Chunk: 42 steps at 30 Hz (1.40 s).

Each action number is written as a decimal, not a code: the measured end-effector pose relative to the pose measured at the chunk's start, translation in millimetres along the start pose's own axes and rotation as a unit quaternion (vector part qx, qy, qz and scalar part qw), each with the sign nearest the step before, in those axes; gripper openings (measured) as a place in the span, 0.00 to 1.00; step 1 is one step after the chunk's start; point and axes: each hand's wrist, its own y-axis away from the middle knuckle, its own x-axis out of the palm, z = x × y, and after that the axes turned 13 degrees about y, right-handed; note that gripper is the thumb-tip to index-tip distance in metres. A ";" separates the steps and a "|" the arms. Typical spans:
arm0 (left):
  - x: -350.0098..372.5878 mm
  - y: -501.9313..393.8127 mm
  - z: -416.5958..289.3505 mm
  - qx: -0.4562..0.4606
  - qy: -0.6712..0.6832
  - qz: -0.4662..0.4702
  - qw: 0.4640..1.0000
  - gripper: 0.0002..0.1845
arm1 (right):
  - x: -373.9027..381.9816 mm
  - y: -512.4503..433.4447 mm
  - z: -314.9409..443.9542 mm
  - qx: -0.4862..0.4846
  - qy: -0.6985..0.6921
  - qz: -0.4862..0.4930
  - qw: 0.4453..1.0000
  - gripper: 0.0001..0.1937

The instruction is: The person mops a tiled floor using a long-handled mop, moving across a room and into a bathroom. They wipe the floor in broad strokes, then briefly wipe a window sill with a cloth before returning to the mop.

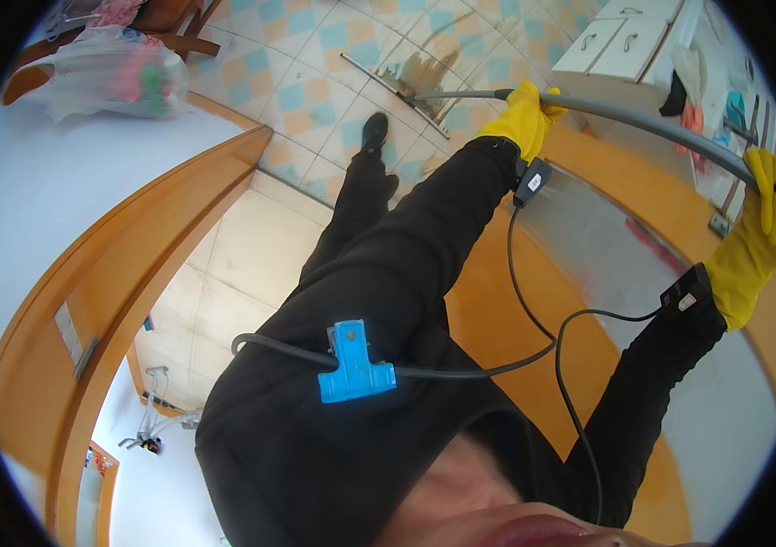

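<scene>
Both my hands wear yellow rubber gloves and hold the long grey pole (641, 117) of a floor squeegee. My left hand (521, 117) is shut around the lower part of the pole. Near the right rim of the view, my right hand (767, 198) grips the upper part, whose end is partly hidden. The squeegee's thin straight blade (364, 70) lies on the patterned tile floor (285, 89). Brownish dirty water (422, 76) spreads beside the blade, on its far side. One of my black shoes (375, 131) stands just short of the blade.
White drawer cabinets (613, 44) stand at upper right, with bags and small items nearby. An orange wooden door frame (155, 225) curves along my left. A white plastic bag (101, 72) is at upper left. Black cables (524, 294) run from wrist devices to a blue clip (353, 369) on my chest.
</scene>
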 end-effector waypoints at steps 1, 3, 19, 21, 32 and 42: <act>7.3 -8.9 2.7 0.013 0.004 -0.014 1.000 0.20 | -7.7 -10.9 -4.4 0.000 0.008 -0.008 1.000 0.18; 20.8 -20.7 10.4 0.011 0.003 -0.031 0.999 0.20 | -20.9 -35.2 -6.5 0.004 0.018 -0.019 1.000 0.18; 127.3 -76.6 24.3 0.045 -0.062 0.058 0.995 0.20 | -55.4 -79.5 23.9 0.010 -0.082 -0.163 0.983 0.19; 119.0 -48.6 16.3 0.059 -0.065 0.027 0.996 0.20 | -53.0 -68.4 31.8 0.011 -0.151 -0.120 0.981 0.19; 46.1 21.9 -125.3 0.210 -0.029 -0.083 0.974 0.16 | 26.0 -46.6 -47.7 -0.008 -0.145 -0.072 0.987 0.16; 47.0 64.6 -286.8 0.426 -0.218 -0.017 0.878 0.18 | 173.6 -58.5 -147.2 0.040 -0.206 0.110 0.971 0.11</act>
